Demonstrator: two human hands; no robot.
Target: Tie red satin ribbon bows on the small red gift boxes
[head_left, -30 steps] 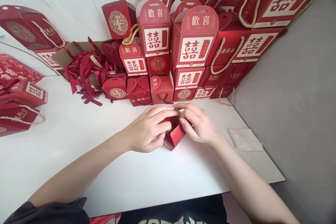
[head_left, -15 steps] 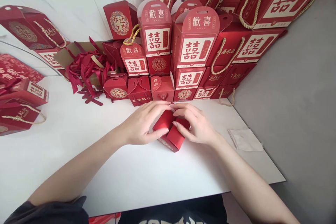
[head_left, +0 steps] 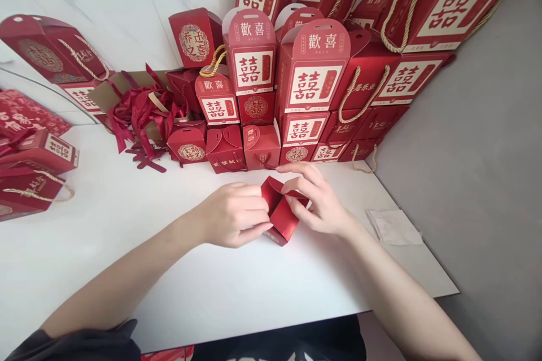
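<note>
A small red gift box [head_left: 284, 217] of folded card sits on the white table between my hands, its top flaps partly raised and the inside partly showing. My left hand [head_left: 237, 213] is at its left side, fingers curled inward at the edge and the thumb stretched along the near side. On the right, my right hand [head_left: 315, 200] pinches a raised flap between thumb and bent fingers, with the index finger reaching out above it. My left fingertips are hidden behind the box's edge.
Stacked red gift boxes [head_left: 315, 79] with rope handles line the wall. A brown carton [head_left: 105, 93] holds red ribbons [head_left: 154, 107] at the back left. More red boxes [head_left: 31, 186] stand at far left. A folded pale cloth [head_left: 393, 227] lies near the table's right edge.
My left hand has drawn back left and its fingers have curled, leaving the box's opening more visible. My right hand stays at the flap. The view has tilted slightly up.
</note>
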